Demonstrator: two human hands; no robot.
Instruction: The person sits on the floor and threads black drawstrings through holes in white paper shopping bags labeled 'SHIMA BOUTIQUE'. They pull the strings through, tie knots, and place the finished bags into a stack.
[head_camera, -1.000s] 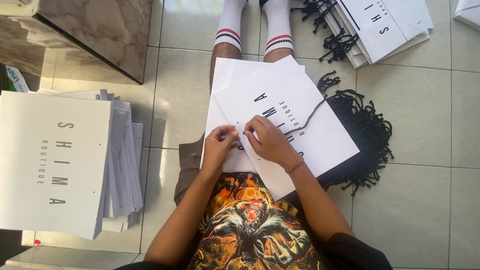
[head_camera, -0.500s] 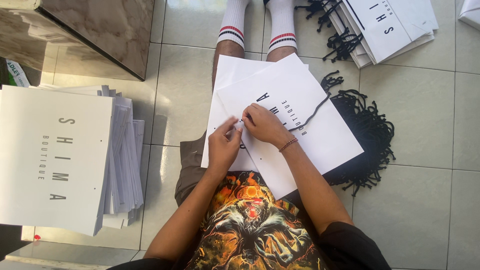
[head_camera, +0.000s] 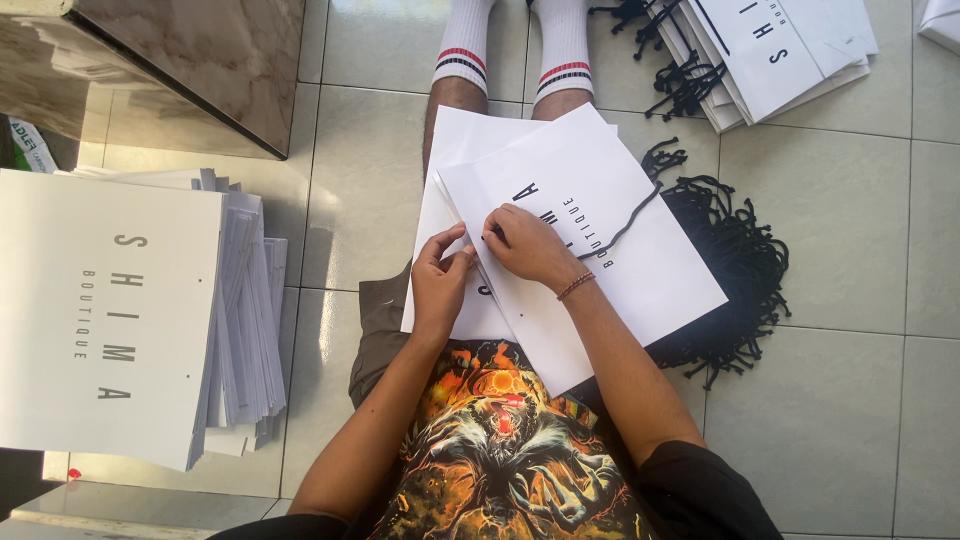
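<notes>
A flat white paper bag with grey lettering lies across my lap, over my outstretched legs. My left hand pinches the bag's near left edge between thumb and fingers. My right hand presses on the bag's face and grips the end of a black cord, which runs diagonally up to the right across the paper. A bead bracelet circles my right wrist.
A tall stack of white paper bags stands on the floor at left. More bags with black cord handles lie at top right. A heap of loose black cords sits beside my right leg. A brown marbled block is at top left.
My left hand has slid a little toward me along the bag's left edge. The right hand stays on the cord end, and the bag has shifted slightly.
</notes>
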